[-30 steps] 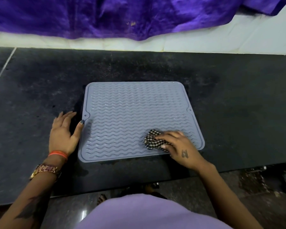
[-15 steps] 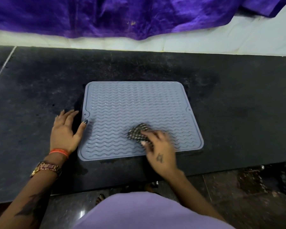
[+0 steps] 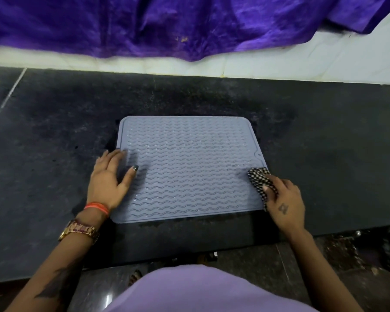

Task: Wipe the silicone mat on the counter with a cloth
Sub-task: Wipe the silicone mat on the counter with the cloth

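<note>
Left hand [image 3: 108, 179] flat on mat [image 3: 189, 167]; right hand [image 3: 284, 203] grips cloth [image 3: 260, 180].

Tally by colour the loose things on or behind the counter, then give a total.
Grey-blue: 1, the silicone mat
Black-and-white check: 1, the cloth in the right hand
Purple: 1, the draped fabric
Total: 3

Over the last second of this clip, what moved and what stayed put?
The right hand, gripping the checked cloth, swept left toward the mat's middle, then back right to the mat's right edge. The left hand shifted from the counter beside the mat onto its left edge, fingers flat. The silicone mat kept its place, and the grip on the cloth did not change.
</note>
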Demonstrator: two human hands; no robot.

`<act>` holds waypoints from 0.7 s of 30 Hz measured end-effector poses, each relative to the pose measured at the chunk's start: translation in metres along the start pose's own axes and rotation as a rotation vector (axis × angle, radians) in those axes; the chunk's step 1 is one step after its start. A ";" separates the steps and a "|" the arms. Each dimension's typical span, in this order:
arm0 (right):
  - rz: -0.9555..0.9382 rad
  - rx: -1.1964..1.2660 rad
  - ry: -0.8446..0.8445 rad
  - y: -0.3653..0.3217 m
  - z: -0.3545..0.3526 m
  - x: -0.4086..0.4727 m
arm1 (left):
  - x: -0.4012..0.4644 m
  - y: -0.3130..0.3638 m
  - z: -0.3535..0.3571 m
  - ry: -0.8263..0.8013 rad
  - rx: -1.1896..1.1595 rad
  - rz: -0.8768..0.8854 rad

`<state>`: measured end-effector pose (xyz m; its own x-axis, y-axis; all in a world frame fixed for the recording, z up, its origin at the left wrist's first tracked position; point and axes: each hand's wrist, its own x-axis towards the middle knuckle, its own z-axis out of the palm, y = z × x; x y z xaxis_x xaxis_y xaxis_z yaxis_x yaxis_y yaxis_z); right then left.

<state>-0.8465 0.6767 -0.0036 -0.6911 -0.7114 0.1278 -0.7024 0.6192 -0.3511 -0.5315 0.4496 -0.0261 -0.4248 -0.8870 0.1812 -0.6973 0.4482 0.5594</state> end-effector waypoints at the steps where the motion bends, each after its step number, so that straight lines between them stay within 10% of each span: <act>1: 0.019 -0.005 0.007 0.001 -0.001 0.004 | 0.001 0.002 0.001 -0.003 -0.010 0.010; 6: -0.013 0.144 0.040 -0.034 -0.008 0.015 | 0.004 0.008 0.004 0.009 -0.052 0.021; 14: -0.788 0.328 -0.366 -0.171 0.008 -0.015 | 0.014 0.000 0.000 0.047 -0.031 -0.022; 21: -0.937 0.119 -0.122 -0.193 0.036 -0.039 | 0.015 -0.012 -0.006 0.099 -0.033 -0.048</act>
<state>-0.6780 0.5733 0.0259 0.1717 -0.9351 0.3100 -0.9350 -0.2538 -0.2479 -0.5259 0.4307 -0.0249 -0.3313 -0.9147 0.2315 -0.6953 0.4026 0.5954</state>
